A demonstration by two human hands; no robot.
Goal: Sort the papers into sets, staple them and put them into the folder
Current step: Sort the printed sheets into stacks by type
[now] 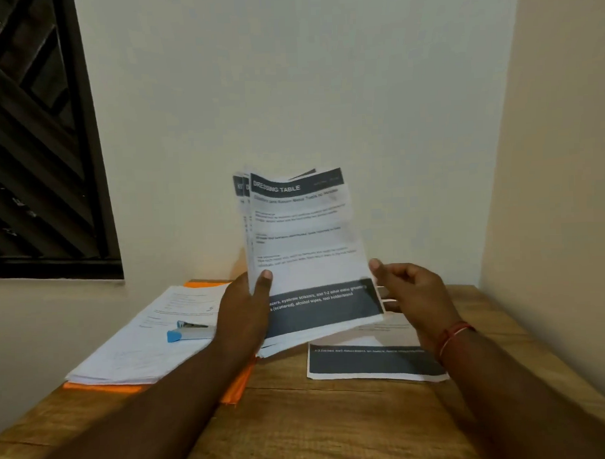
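My left hand (244,310) grips a fanned stack of printed sheets (305,239) upright above the table, thumb on the front page headed "DRESSING TABLE". My right hand (409,294) hovers at the stack's right edge, fingers loosely curled, thumb tip close to the paper; whether it touches is unclear. A single sheet with a dark footer (374,360) lies flat on the table below my right hand. A pile of white papers (137,345) rests on an orange folder (238,386) at the left, with a blue and grey stapler (189,331) lying on top.
The wooden table (318,428) sits in a corner, with a pale wall behind and another on the right. A dark window with a grille (34,142) is at the upper left. Bare wood shows at the front of the table.
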